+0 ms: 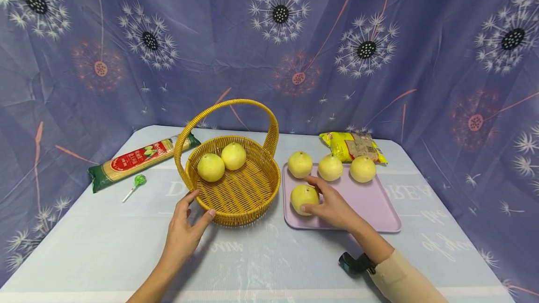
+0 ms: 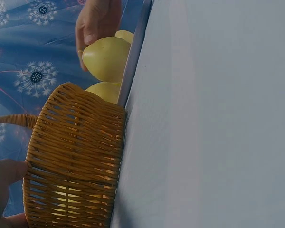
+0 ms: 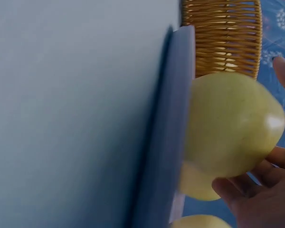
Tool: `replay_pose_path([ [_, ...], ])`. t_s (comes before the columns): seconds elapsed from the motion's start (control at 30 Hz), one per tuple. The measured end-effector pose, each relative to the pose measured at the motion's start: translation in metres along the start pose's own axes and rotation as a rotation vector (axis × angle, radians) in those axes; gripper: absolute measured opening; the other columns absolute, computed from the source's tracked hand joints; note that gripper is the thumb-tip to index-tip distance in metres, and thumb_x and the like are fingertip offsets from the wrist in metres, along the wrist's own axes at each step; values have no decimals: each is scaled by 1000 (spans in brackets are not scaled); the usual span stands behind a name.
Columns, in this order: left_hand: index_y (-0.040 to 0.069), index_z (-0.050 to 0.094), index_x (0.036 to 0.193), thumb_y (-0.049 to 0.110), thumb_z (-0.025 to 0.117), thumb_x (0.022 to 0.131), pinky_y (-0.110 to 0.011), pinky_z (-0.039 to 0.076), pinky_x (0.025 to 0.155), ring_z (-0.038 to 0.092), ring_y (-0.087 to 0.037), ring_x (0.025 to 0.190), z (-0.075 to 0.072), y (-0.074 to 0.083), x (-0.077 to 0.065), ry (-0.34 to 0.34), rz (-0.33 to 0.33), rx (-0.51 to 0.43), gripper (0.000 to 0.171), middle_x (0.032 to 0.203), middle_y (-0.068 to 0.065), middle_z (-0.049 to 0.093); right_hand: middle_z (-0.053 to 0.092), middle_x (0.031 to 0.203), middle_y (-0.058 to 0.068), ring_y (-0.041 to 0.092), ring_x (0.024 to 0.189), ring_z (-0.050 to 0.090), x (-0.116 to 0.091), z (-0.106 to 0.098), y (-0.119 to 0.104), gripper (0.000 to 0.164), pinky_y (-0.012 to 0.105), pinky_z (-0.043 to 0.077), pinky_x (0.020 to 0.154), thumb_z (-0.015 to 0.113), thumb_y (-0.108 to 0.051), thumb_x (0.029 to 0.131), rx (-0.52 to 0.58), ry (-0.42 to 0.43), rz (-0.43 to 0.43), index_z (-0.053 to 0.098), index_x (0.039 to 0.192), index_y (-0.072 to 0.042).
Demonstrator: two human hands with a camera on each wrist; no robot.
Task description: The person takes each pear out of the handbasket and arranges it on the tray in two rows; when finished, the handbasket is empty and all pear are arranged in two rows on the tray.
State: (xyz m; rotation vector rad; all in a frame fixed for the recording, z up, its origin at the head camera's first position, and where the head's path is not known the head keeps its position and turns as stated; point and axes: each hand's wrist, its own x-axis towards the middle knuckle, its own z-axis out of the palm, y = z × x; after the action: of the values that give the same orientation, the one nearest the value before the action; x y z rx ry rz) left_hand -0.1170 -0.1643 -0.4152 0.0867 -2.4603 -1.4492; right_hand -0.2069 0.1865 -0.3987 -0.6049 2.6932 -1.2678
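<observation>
We grasped a yellow fruit (image 1: 303, 201) with our right hand (image 1: 331, 205), thumb at its near side, over the near-left part of the tray (image 1: 381, 207); our left hand (image 1: 185, 228), fingers loosely spread, touched the basket (image 1: 238, 218) near its handle.

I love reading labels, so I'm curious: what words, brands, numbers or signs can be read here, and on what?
"D": tablecloth, left of the basket
"REA": tablecloth, right of the tray
"like": tablecloth, right side, faint script
Other tablecloth script: too faint
Red-labelled packet, yellow bag: lettering too small
</observation>
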Motion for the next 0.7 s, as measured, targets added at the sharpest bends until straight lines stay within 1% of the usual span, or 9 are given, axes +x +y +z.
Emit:
replay_pose_path([
  [0.13,9,37,141,27,66,89,-53,34,108,33,-34,137,0,0,0,2,3,0,62,146,-17,35,39,149,10,34,138,36,1,-2,-11,83,57,31,112,75,-44,77,-25,38,-55,35,145,-15],
  [0.23,9,37,141,26,66,88,-53,34,108,33,-34,137,0,-1,0,7,5,-1,63,146,-17,35,39,149,7,30,140,33,4,-2,-21,81,57,29,113,75,-44,77,-38,58,-76,37,144,-19],
  [0.33,9,38,141,26,67,88,-53,34,108,33,-34,137,0,0,1,11,8,-2,62,146,-17,36,39,149,3,28,140,32,8,-2,-32,78,56,27,114,75,-42,78,-29,68,-95,38,143,-21],
  [0.43,9,38,141,26,67,88,-53,34,108,33,-33,137,0,0,1,12,5,-3,62,145,-17,36,40,148,2,27,139,34,13,0,-44,76,55,29,113,76,-37,78,-8,66,-149,40,142,-19],
  [0.5,9,38,141,26,66,88,-53,34,108,33,-33,137,0,0,0,10,3,-3,62,145,-17,36,40,148,4,28,139,35,18,2,-53,75,55,32,112,76,-34,79,-6,55,-199,39,143,-18],
  [0.57,9,38,141,27,66,89,-53,34,108,33,-34,137,0,1,0,8,2,-3,62,146,-17,36,41,147,6,29,137,37,22,4,-62,76,54,36,110,76,-32,79,-22,42,-244,39,143,-16],
  [0.7,9,37,141,28,66,89,-53,34,108,32,-34,137,0,1,0,2,0,1,62,146,-17,35,43,145,6,27,136,39,33,8,-79,76,52,40,108,76,-33,79,-86,27,-295,38,143,-17],
])
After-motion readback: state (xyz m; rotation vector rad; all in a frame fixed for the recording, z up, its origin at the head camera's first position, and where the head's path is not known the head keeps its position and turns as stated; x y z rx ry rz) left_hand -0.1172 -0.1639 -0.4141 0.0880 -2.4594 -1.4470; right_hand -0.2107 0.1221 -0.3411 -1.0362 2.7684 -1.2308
